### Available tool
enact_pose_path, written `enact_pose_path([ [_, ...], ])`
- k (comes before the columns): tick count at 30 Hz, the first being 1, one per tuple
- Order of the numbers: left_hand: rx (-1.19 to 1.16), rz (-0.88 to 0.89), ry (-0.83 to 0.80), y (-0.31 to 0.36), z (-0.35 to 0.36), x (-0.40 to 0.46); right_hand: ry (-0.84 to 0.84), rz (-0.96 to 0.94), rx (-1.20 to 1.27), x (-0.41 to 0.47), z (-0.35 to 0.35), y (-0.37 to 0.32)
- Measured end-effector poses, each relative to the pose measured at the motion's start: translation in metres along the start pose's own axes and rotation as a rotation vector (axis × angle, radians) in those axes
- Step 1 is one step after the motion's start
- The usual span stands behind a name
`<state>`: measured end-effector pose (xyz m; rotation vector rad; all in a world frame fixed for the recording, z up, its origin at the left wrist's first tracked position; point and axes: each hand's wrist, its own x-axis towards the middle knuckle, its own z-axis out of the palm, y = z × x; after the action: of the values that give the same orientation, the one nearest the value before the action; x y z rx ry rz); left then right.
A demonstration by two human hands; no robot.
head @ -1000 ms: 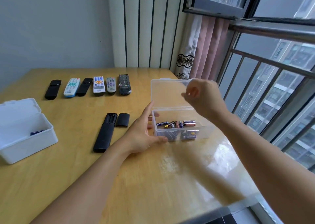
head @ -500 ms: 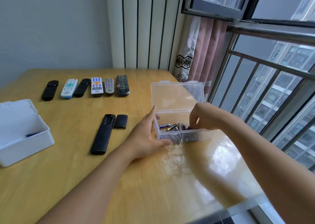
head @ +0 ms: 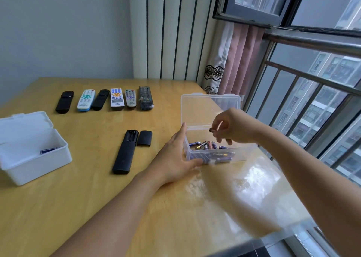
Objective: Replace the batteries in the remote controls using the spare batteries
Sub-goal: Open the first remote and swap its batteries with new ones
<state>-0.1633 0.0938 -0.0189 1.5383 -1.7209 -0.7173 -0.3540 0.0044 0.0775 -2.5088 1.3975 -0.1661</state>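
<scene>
From my head camera, my right hand (head: 232,128) hangs over the clear plastic box (head: 212,155), thumb and forefinger pinched on one small battery (head: 211,130) lifted above the rest. The spare batteries (head: 207,145) lie in a loose heap on the box floor, and its lid (head: 207,108) stands open behind my fingers. My left hand (head: 175,159) lies flat and open against the box's near left corner, palm on the wooden table (head: 93,198), gripping nothing.

Just left of that hand lies the black remote (head: 126,152), face down, its battery bay open at the far end, with its loose cover (head: 144,138) just beside it. Further back, six remotes (head: 105,100) sit in a row, well clear of my arms. At the far left stands a white box (head: 33,155) with its lid up and a blue battery (head: 47,150) inside. On my right, the pink curtain (head: 240,61) and window bars (head: 312,92) run close along the table edge.
</scene>
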Motion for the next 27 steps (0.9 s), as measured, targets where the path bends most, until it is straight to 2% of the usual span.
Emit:
enact_pose_path([
  [4, 0.069, 0.009, -0.019, 0.0, -0.004, -0.006, -0.211, -0.015, -0.192, 0.013, 0.012, -0.013],
  [7, 0.118, 0.016, -0.026, -0.001, -0.03, -0.009, -0.272, 0.003, -0.283, 0.019, 0.016, -0.012],
  [8, 0.136, -0.004, 0.046, -0.002, -0.041, -0.01, -0.263, -0.001, -0.319, 0.02, 0.019, -0.013],
  [10, 0.236, -0.101, 0.287, -0.01, -0.063, -0.008, -0.207, -0.01, -0.357, 0.021, 0.026, -0.012],
  [12, 0.382, -0.327, 0.431, -0.023, -0.081, -0.007, -0.157, 0.01, -0.363, 0.022, 0.031, -0.01],
  [14, 0.463, -0.54, 0.36, -0.035, -0.09, -0.009, -0.127, 0.038, -0.363, 0.022, 0.033, -0.007],
  [15, 0.482, -0.584, 0.325, -0.04, -0.092, -0.01, -0.114, 0.046, -0.371, 0.021, 0.033, -0.007],
  [21, 0.446, -0.53, 0.302, -0.047, -0.096, -0.008, -0.098, 0.023, -0.441, 0.018, 0.024, -0.006],
  [27, 0.227, -0.537, 0.297, -0.035, -0.098, -0.011, -0.16, -0.1, -0.567, 0.02, 0.016, -0.012],
])
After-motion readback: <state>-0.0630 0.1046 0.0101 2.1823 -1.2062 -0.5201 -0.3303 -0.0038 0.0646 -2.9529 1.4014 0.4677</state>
